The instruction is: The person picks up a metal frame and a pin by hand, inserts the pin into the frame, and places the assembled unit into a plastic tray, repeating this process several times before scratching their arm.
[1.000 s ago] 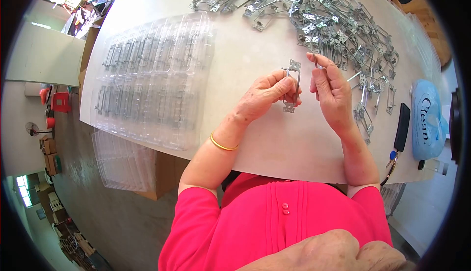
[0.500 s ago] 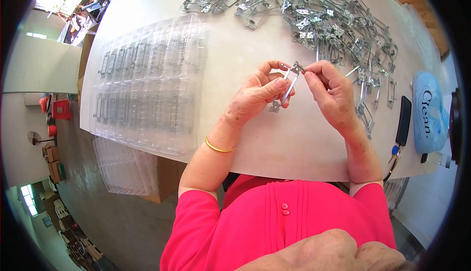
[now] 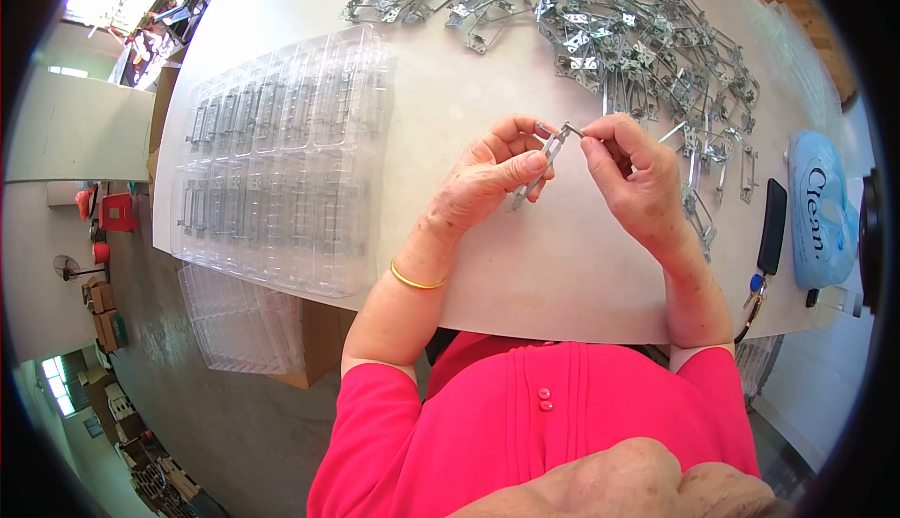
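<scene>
Between thumb and fingers, my left hand (image 3: 495,169) grips a narrow metal bracket (image 3: 550,154) made of thin bars with small end plates. The bracket is held at a slant above the table, its lower end below my fingers. My right hand (image 3: 639,176) pinches the small piece sticking out at the bracket's upper end. Part of the bracket is hidden behind my left fingers. Beyond my hands spreads a large heap of similar metal brackets (image 3: 647,54).
Clear plastic trays (image 3: 281,162) holding rows of brackets lie on the table (image 3: 450,77) at left. More clear trays (image 3: 239,321) sit lower, beside a cardboard box. To the right are a black phone-like object (image 3: 772,227), keys (image 3: 753,295) and a blue "Clean" pack (image 3: 821,213).
The bracket has turned in my left hand, so its bars now look closer together and it appears narrower. Both hands stay in nearly the same place.
</scene>
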### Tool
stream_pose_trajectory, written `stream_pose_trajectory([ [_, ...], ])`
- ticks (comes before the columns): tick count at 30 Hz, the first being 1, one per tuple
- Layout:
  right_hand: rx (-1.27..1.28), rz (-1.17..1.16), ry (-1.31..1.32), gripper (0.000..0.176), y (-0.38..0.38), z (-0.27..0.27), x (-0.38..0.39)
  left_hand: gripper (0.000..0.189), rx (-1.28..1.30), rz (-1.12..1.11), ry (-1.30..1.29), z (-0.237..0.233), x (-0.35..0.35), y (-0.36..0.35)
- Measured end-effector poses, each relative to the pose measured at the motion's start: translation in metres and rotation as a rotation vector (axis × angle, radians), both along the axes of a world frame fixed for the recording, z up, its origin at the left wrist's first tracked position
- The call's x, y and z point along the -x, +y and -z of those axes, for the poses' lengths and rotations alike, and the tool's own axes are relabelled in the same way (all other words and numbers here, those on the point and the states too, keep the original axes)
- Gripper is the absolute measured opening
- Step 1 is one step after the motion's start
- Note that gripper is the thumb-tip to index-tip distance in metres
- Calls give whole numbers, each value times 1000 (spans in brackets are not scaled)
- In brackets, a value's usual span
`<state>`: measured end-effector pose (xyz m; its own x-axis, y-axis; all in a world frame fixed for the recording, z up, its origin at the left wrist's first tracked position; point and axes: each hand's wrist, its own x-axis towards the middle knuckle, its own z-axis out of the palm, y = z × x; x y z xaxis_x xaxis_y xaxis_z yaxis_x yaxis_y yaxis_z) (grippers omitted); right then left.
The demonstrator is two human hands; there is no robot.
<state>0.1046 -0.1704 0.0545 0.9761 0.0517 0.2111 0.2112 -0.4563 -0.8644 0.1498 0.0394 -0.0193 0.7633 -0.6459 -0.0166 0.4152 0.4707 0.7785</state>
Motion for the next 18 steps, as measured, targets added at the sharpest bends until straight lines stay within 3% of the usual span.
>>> stream_pose_trajectory([
  [8, 30, -18, 49, 16, -1, -3, -1, 43, -126, 29, -71, -10, 2, -2],
  [10, -184, -83, 279, 20, 1, -7, -2, 44, -149, 46, -97, -13, 3, -3],
  [13, -314, -102, 405, 20, 0, -2, -3, 45, -210, 39, -78, -17, 6, -3],
  [18, -269, -139, 511, 22, -8, -8, -5, 46, -321, 79, -156, -21, 6, -3],
])
